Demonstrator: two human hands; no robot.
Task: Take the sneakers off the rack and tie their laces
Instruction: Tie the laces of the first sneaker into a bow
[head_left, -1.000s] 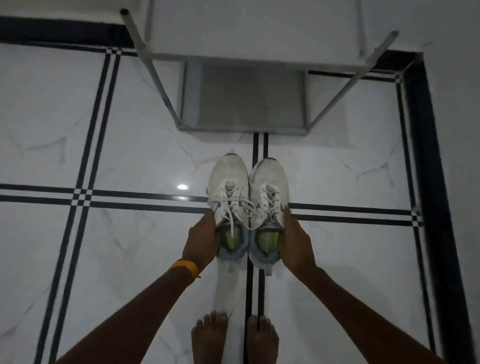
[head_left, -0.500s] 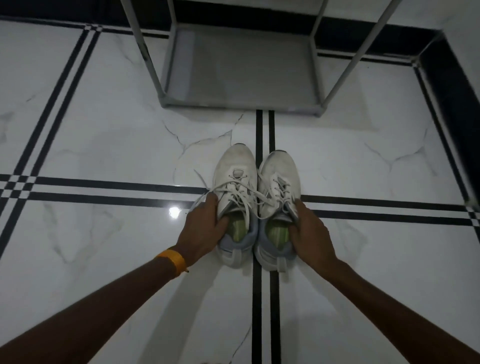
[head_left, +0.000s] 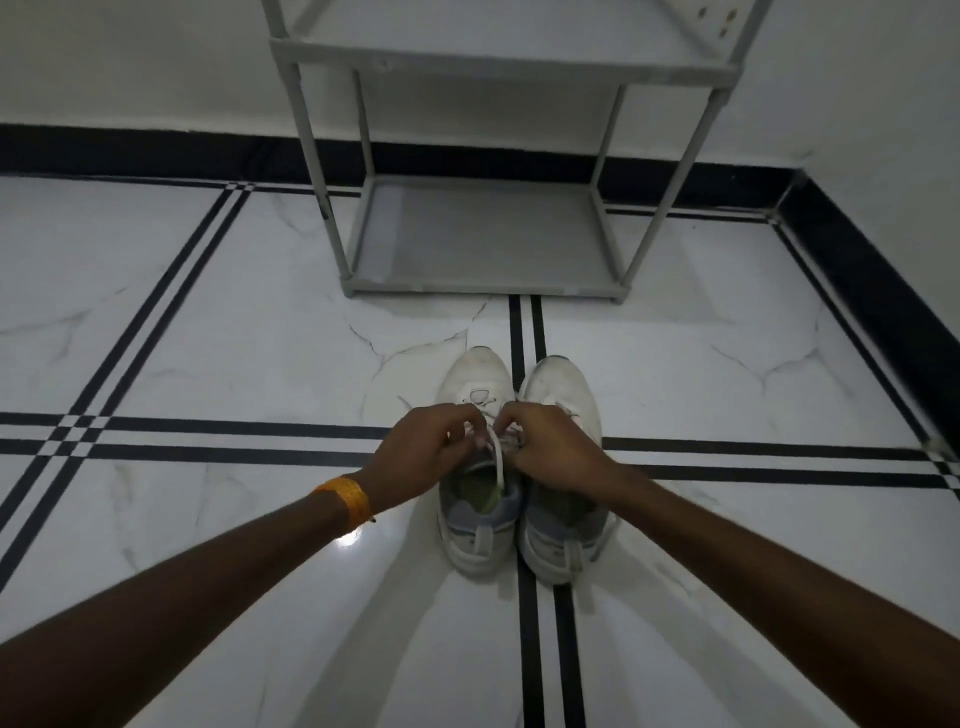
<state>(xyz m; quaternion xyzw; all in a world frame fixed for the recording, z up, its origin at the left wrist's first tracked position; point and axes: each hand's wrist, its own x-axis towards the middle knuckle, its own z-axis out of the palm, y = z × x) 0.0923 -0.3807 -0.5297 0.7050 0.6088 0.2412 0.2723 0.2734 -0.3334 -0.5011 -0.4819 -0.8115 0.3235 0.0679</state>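
Note:
Two white sneakers stand side by side on the floor, toes pointing away from me. The left sneaker (head_left: 477, 379) has white laces (head_left: 497, 460) pulled up over its tongue, one end hanging into the shoe opening. My left hand (head_left: 421, 454), with an orange band at the wrist, pinches the laces from the left. My right hand (head_left: 553, 452) pinches them from the right and lies partly over the right sneaker (head_left: 561, 384). The fingertips of both hands meet above the left sneaker's tongue. The right sneaker's laces are hidden under my right hand.
A grey metal shoe rack (head_left: 483, 280) stands against the white wall just beyond the sneakers, its shelves bare. The floor (head_left: 234, 338) is white marble tile with black double lines. A black skirting (head_left: 857, 270) runs along the walls, with a corner at the right.
Both hands left the sides of the sneakers and came together over the left sneaker's laces. The camera dropped lower and tilted up, so more of the rack shows.

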